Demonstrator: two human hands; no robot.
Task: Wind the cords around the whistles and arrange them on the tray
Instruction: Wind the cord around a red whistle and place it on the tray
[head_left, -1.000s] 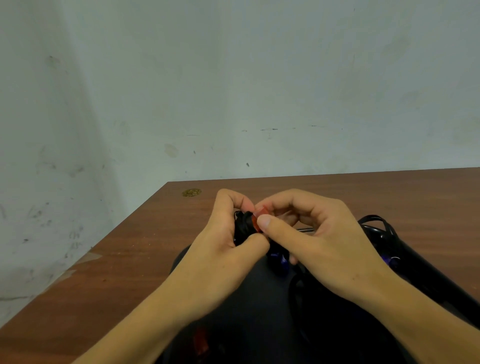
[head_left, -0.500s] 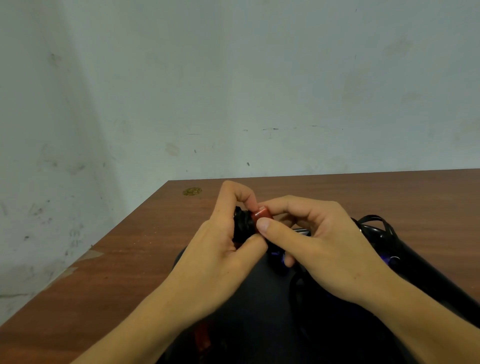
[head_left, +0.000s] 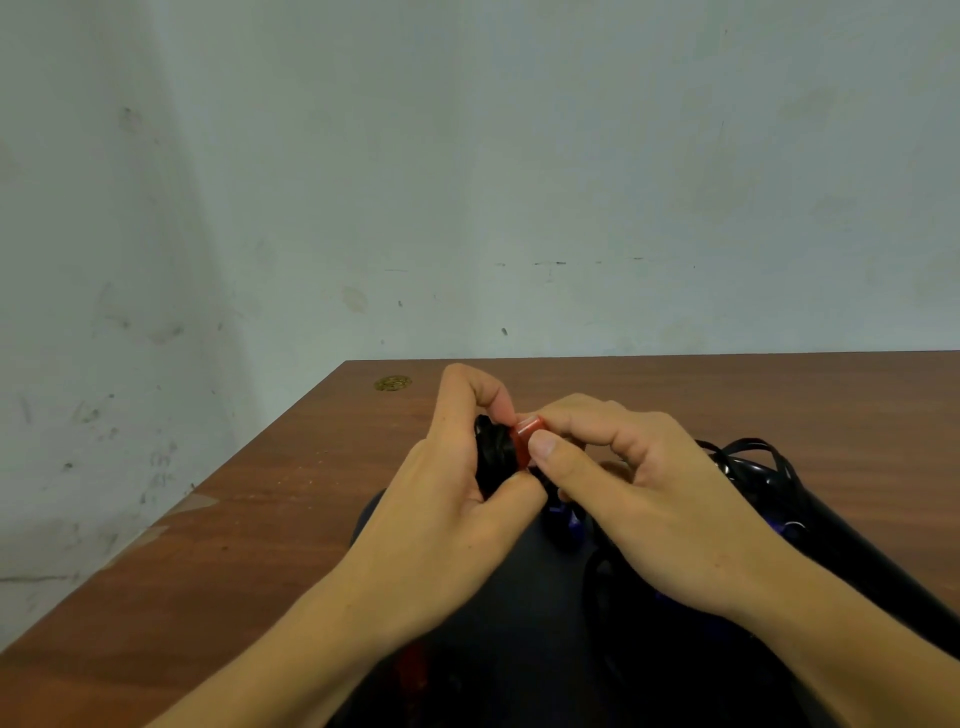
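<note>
Both hands (head_left: 447, 519) pinching red whistle (head_left: 523, 441)

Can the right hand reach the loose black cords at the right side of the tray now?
Probably not at once: the right hand and left hand both pinch the red whistle. The loose cords lie uncovered just beyond its knuckles, so after letting go, likely yes.

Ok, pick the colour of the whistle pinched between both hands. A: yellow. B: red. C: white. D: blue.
B: the whistle gripped by the left hand and right hand shows a red body, with black cord bunched against it.
</note>
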